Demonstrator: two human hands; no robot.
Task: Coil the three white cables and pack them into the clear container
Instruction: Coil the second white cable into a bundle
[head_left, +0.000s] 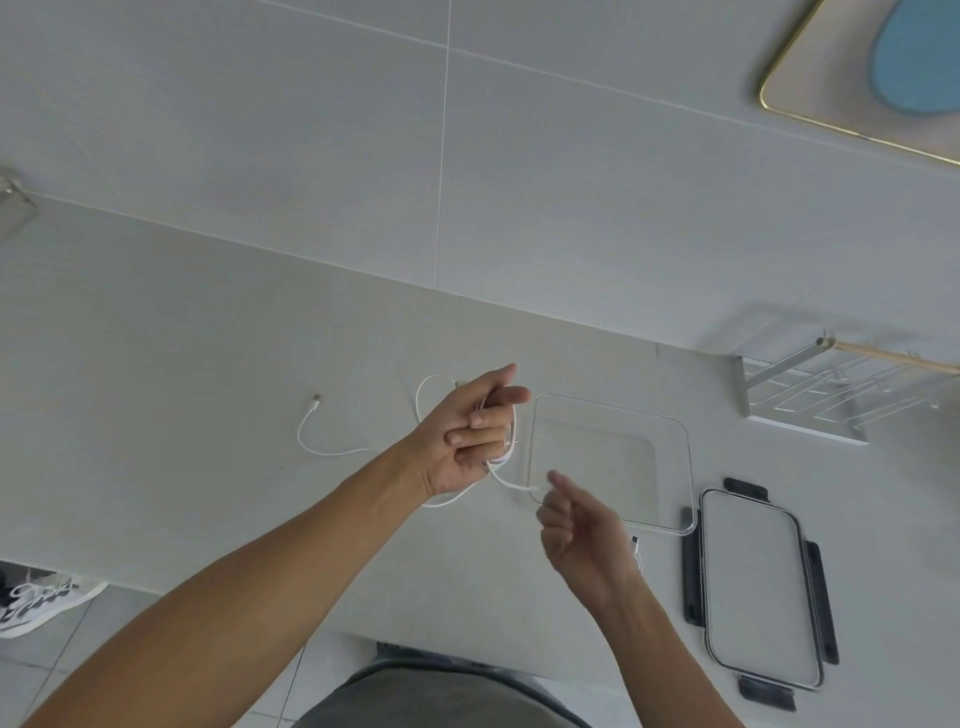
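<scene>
A: What is the left hand doing?

B: It is raised over the counter with its fingers closed around turns of a white cable. The loops sit against the palm, and a loose loop shows behind the knuckles.

A: And the right hand?

B: It is just below and to the right of the left one. Its fingers are pinched together, and the cable's free run leads from the left hand down to those fingertips. Whether the tips really grip the cable is hard to tell, because the hand is blurred.

A: Where are the other cables?

B: A second cable lies on the counter to the left of the left hand, plug end away from the person. A third plug peeks out just right of the right wrist; the rest of it is hidden behind the hand.

A: And the container?

B: It stands on the counter just right of the left hand, beyond the right hand, with nothing visible inside. Its lid lies flat further right, touching or nearly touching the container's corner. A rack stands beyond the lid.
</scene>
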